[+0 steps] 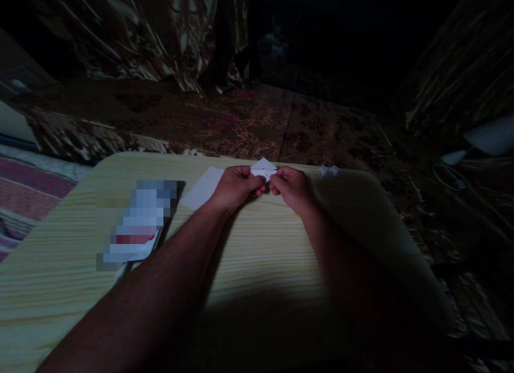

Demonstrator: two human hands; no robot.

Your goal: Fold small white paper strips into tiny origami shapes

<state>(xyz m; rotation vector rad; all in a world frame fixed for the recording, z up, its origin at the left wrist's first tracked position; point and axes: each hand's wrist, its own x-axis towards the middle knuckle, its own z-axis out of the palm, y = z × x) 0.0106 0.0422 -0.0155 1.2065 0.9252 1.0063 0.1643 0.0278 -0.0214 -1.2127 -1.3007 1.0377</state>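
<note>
A small folded piece of white paper (263, 165) with a pointed top is held between both hands near the table's far edge. My left hand (239, 185) pinches its left side, with the thumb pressed on the front. On the other side, my right hand (292, 187) grips the lower right part between thumb and fingers. The two thumbs are close together over the paper, and its lower part is partly hidden by them. Just behind my left hand lies a flat white sheet of paper (201, 189), partly covered by the hand.
A light wooden table (265, 244) stands before me. At left lies a blurred-out blue and white item (146, 212). Small folded white paper pieces (329, 172) rest at the far right. Beyond are a patterned cloth surface (241, 124), curtains (160, 36) and a white cable (461, 175).
</note>
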